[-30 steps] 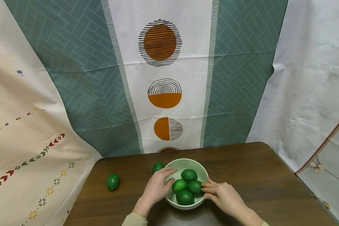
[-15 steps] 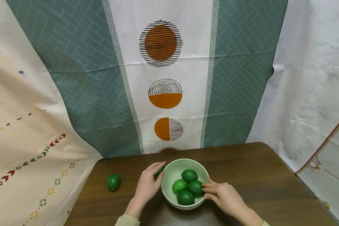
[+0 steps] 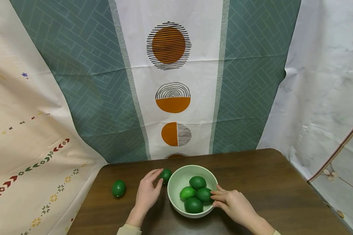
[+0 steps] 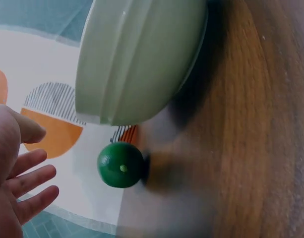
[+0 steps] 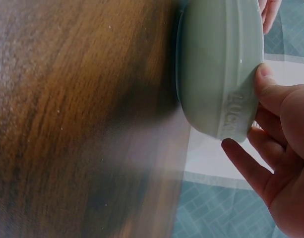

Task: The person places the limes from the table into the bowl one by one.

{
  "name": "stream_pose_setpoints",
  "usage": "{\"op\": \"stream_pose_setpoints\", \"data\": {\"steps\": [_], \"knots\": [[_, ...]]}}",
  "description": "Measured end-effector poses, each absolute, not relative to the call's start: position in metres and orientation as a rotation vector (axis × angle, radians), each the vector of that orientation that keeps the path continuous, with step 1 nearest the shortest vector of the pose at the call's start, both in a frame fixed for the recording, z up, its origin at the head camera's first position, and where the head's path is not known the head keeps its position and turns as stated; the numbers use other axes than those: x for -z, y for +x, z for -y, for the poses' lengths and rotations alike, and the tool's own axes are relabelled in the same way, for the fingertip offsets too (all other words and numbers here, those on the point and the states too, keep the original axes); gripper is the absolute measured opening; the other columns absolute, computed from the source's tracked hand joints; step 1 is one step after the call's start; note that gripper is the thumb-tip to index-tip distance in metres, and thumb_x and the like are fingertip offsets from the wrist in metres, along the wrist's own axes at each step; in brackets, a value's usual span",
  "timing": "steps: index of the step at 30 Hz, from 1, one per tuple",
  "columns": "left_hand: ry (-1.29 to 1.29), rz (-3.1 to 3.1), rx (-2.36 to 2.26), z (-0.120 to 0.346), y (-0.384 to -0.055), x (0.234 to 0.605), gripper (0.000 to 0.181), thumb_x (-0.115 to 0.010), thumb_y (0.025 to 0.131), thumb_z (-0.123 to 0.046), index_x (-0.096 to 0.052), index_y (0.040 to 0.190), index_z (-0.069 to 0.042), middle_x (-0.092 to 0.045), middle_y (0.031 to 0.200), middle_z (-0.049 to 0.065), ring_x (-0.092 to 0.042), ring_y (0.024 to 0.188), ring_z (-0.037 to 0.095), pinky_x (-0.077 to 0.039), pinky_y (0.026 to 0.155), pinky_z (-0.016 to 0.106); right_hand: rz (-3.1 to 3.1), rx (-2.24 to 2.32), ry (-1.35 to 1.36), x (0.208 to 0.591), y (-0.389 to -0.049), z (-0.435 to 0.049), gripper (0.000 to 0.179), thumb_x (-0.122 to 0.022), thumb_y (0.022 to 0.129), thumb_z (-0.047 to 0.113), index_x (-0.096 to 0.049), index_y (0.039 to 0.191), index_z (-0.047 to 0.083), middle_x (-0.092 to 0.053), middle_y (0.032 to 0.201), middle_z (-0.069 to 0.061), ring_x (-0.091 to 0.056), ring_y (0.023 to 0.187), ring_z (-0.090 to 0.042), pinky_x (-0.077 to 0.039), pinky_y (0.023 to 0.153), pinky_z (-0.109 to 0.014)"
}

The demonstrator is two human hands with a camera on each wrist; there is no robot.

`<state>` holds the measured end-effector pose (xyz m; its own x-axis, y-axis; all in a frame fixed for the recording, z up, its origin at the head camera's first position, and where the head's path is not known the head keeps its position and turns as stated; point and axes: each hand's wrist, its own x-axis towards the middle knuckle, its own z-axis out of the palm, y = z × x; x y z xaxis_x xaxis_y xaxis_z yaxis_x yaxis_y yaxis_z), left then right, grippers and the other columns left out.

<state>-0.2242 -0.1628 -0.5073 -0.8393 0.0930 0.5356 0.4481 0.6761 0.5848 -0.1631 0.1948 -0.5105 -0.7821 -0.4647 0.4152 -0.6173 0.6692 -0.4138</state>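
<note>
A pale green bowl [image 3: 176, 182] stands on the table with several green limes [image 3: 197, 182] in it, one of them brighter and smaller. My right hand [image 3: 233, 205] grips the bowl's right rim; in the right wrist view the thumb [image 5: 266, 79] lies at the rim and one fingertip sits by the raised lettering. My left hand [image 3: 147, 192] hovers left of the bowl, holding nothing, its fingers [image 4: 35, 181] relaxed and spread. Just beyond those fingertips a dark green lime [image 4: 121, 164] rests on the table beside the bowl.
Another dark green lime [image 3: 118, 188] lies farther left on the brown wooden table [image 3: 253, 169]. Behind the table's far edge hangs a patterned cloth [image 3: 176, 71]. More cloth hangs at the left [image 3: 32, 137] and right sides.
My left hand has moved left from over the bowl's rim, past the lime beside it, which shows more fully again. My right hand stays at the bowl's rim.
</note>
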Motion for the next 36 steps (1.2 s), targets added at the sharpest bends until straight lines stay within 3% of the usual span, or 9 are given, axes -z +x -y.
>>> {"op": "stream_pose_setpoints", "data": {"steps": [2,3,6,9,17,27,36], "knots": [[-0.392,2.433,1.02,0.165,-0.225,0.511,0.042,-0.08,0.096,-0.005,-0.075,0.136,-0.014,-0.07,0.135,0.004,-0.042,0.047,0.007,-0.045,0.05,0.024,2.61,-0.796,0.865,0.51,-0.163,-0.195,0.027,-0.085,0.091,0.022,-0.085,0.117,0.013,-0.077,0.126,-0.001,-0.07,0.123,-0.034,-0.065,0.09,-0.049],[-0.381,2.436,1.012,0.166,-0.226,0.512,0.042,-0.081,0.096,-0.005,-0.075,0.136,-0.014,-0.07,0.136,0.005,-0.051,0.053,0.008,-0.05,0.054,0.026,2.609,-0.795,0.865,0.51,-0.163,-0.195,0.027,-0.085,0.091,0.022,-0.085,0.117,0.013,-0.077,0.126,-0.001,-0.07,0.123,-0.034,-0.065,0.089,-0.05],[-0.354,2.431,0.99,0.169,-0.228,0.518,0.043,-0.081,0.095,-0.004,-0.075,0.137,-0.012,-0.07,0.138,0.009,-0.071,0.085,0.019,-0.06,0.07,0.036,2.608,-0.794,0.866,0.511,-0.163,-0.195,0.027,-0.085,0.091,0.022,-0.085,0.117,0.014,-0.077,0.126,0.0,-0.07,0.123,-0.034,-0.065,0.089,-0.049],[-0.339,2.429,0.988,0.171,-0.23,0.523,0.045,-0.082,0.094,-0.003,-0.074,0.137,-0.01,-0.069,0.139,0.011,-0.069,0.123,0.033,-0.062,0.091,0.051,2.608,-0.791,0.868,0.511,-0.163,-0.195,0.027,-0.085,0.091,0.022,-0.085,0.117,0.014,-0.077,0.126,0.0,-0.07,0.123,-0.034,-0.065,0.089,-0.049],[-0.301,2.503,1.062,0.174,-0.241,0.535,0.051,-0.08,0.096,-0.004,-0.068,0.145,-0.009,-0.064,0.144,0.015,-0.062,0.132,0.04,-0.055,0.105,0.061,2.619,-0.794,0.868,0.51,-0.163,-0.195,0.027,-0.084,0.092,0.022,-0.085,0.117,0.013,-0.077,0.127,-0.001,-0.07,0.124,-0.034,-0.065,0.09,-0.049],[-0.295,2.555,1.151,0.173,-0.26,0.542,0.061,-0.083,0.094,-0.008,-0.061,0.151,-0.006,-0.06,0.147,0.022,-0.059,0.134,0.044,-0.054,0.105,0.062,2.634,-0.792,0.871,0.512,-0.165,-0.195,0.027,-0.084,0.092,0.023,-0.085,0.118,0.014,-0.077,0.127,0.0,-0.069,0.125,-0.033,-0.064,0.091,-0.05],[-0.31,2.654,1.144,0.17,-0.275,0.542,0.07,-0.084,0.094,-0.013,-0.055,0.156,-0.004,-0.052,0.154,0.027,-0.051,0.142,0.048,-0.045,0.115,0.065,2.638,-0.799,0.873,0.512,-0.166,-0.196,0.028,-0.083,0.093,0.023,-0.085,0.119,0.014,-0.077,0.127,0.0,-0.069,0.125,-0.032,-0.064,0.091,-0.049]]}}
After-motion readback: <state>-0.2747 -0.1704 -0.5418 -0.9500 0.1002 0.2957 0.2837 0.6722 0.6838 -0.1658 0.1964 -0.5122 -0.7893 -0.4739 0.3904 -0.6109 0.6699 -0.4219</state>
